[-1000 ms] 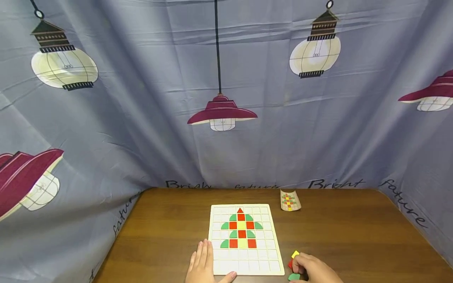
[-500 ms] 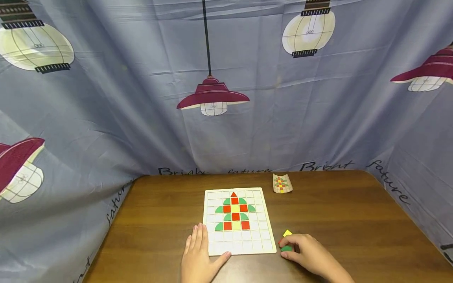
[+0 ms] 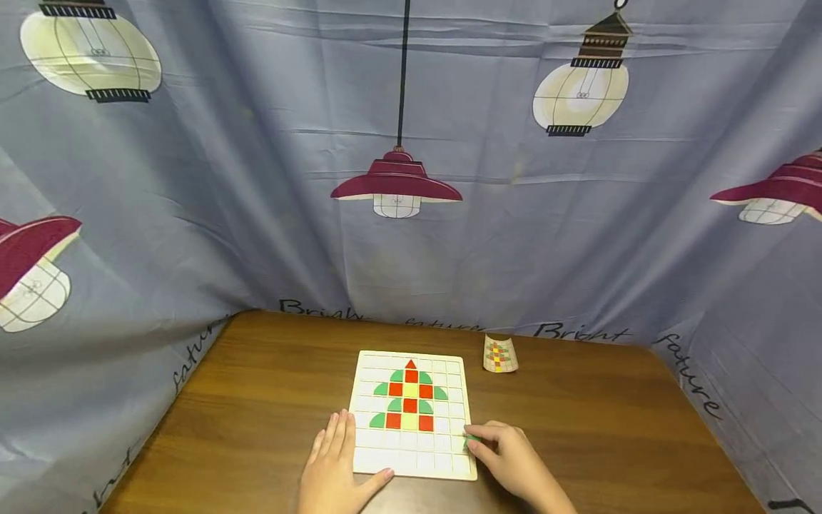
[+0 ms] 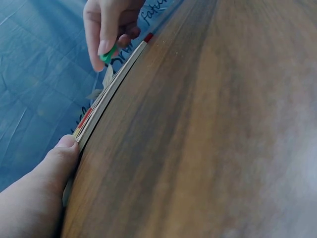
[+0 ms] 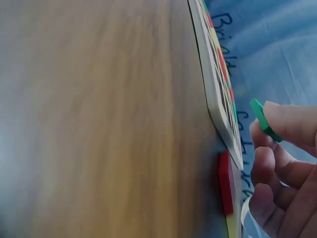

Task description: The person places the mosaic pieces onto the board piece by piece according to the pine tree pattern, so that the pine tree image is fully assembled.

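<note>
A white gridded puzzle board [image 3: 443, 460] lies on the table, with red and yellow squares, green quarter-circles and a red triangle set in a tree shape. My left hand [image 3: 337, 460] rests along its left edge, fingers straight, the thumb [image 4: 67, 144] at the near edge. Over the board's right edge, my right hand [image 3: 514, 460] pinches a green puzzle piece [image 5: 265, 121] between thumb and forefinger. A red piece [image 5: 226, 181] and a yellow piece [image 5: 231, 227] lie on the table beside the board in the right wrist view; the right hand hides them in the head view.
A small curled pattern card [image 3: 500, 355] showing a similar tree stands beyond the board's far right corner. The brown wooden table [image 3: 591, 414] runs back to a blue-grey curtain [image 3: 488, 264] printed with lamps.
My right hand has picked up the green piece from right of the board and carried it left to the board's edge. The left hand stays on the board. The head view has shifted.
</note>
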A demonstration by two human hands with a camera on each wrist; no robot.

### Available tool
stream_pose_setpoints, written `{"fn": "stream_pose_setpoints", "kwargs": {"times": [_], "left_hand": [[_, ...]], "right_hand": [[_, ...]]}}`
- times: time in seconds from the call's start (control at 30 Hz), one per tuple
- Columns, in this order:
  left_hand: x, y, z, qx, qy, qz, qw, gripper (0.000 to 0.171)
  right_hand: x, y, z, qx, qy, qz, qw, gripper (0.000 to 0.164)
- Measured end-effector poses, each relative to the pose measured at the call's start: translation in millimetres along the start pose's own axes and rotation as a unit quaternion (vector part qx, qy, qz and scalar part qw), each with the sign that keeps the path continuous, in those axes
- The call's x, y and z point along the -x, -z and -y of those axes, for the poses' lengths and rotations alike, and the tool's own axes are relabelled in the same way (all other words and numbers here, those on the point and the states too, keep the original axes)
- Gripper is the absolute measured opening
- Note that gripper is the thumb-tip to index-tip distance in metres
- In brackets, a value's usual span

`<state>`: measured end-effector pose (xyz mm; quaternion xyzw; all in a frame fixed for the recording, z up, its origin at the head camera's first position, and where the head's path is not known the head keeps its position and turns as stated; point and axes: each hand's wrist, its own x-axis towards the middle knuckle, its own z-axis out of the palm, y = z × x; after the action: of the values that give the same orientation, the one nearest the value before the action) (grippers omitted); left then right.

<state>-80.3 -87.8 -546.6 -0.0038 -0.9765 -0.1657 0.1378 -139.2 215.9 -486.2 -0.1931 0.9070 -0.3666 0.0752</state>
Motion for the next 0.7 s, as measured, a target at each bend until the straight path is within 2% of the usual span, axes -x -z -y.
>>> {"fn": "stream_pose_setpoints", "kwargs": {"times": [0.07,0.2,0.33,0.53,0.7], "left_hand": [[1.4,3.7,7.8,-0.003,-0.009,0.002,1.0,0.114],[0.1,7.0,12.6,0.008,-0.008,0.026,0.9996,0.115],[-0.3,6.2,8.3,0.004,0.008,0.046,0.9989,0.117],[-1.9,7.6,8.5,0.012,0.017,0.059,0.998,0.118],[-1.2,6.0,8.3,0.009,0.015,0.066,0.9977,0.117]], "right_hand": [[-6.0,-11.5,6.0,-0.015,-0.009,-0.008,1.0,0.029],[-18.7,-24.8,13.4,-0.025,-0.034,-0.03,0.999,0.022],[-26.4,-29.4,15.1,-0.036,-0.048,-0.036,0.998,0.025],[-37.9,-38.2,20.5,-0.022,-0.054,-0.087,0.995,0.028],[-36.9,-41.5,22.8,-0.021,-0.066,-0.089,0.994,0.03]]}}
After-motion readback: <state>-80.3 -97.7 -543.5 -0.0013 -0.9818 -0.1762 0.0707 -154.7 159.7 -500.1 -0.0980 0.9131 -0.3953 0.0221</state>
